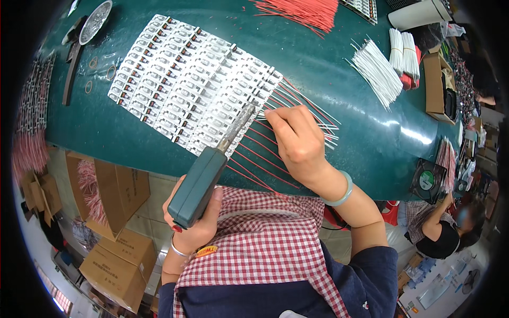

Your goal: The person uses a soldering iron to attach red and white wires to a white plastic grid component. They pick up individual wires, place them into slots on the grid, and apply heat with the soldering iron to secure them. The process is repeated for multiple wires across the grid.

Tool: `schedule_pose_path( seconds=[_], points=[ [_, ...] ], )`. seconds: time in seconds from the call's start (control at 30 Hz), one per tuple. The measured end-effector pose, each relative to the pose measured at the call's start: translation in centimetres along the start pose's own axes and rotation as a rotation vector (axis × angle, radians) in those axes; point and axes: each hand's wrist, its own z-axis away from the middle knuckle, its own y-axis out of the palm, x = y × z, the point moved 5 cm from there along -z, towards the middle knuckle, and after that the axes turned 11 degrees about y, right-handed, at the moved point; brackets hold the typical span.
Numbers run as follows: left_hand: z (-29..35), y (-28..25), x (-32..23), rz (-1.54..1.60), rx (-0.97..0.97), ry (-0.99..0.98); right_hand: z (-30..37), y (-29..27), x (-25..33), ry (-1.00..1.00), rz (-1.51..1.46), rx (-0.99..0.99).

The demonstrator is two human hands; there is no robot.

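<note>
My left hand is wrapped round the handle of a dark green soldering gun. The gun's metal tip points up and right, to the right edge of a panel of white boards lying tilted on the table. Rows of small components cover the panel. My right hand is closed in a pinch at that same edge, close to the tip, on what looks like a white wire. Red wires and white wires run out from the edge, some passing beneath my right hand, which hides part of them.
Loose white wires and a pile of red wires lie farther back on the green table. A round metal dish sits far left. Cardboard boxes stand left below the table. Another person is at the right.
</note>
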Motion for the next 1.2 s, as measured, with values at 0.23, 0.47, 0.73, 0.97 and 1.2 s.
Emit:
schedule_pose_path(
  seconds=[0.23, 0.47, 0.73, 0.97, 1.2],
  points=[
    [-0.3, 0.3, -0.2, 0.020, 0.040, -0.003, 0.1, 0.2, 0.1, 0.016, 0.025, 0.022],
    [-0.7, 0.6, -0.7, -0.026, 0.061, 0.055, 0.1, 0.2, 0.1, 0.007, 0.029, 0.027],
    [-0.1, 0.4, -0.1, -0.021, 0.040, 0.064, 0.1, 0.2, 0.2, 0.002, 0.043, 0.029],
    [0.9, -0.3, 0.2, -0.028, 0.033, 0.019, 0.1, 0.3, 0.2, 0.001, 0.047, 0.017],
    [1.4, -0.5, 0.4, -0.023, -0.002, 0.038, 0.4, -0.2, 1.0, -0.004, -0.005, -0.008]
  ],
)
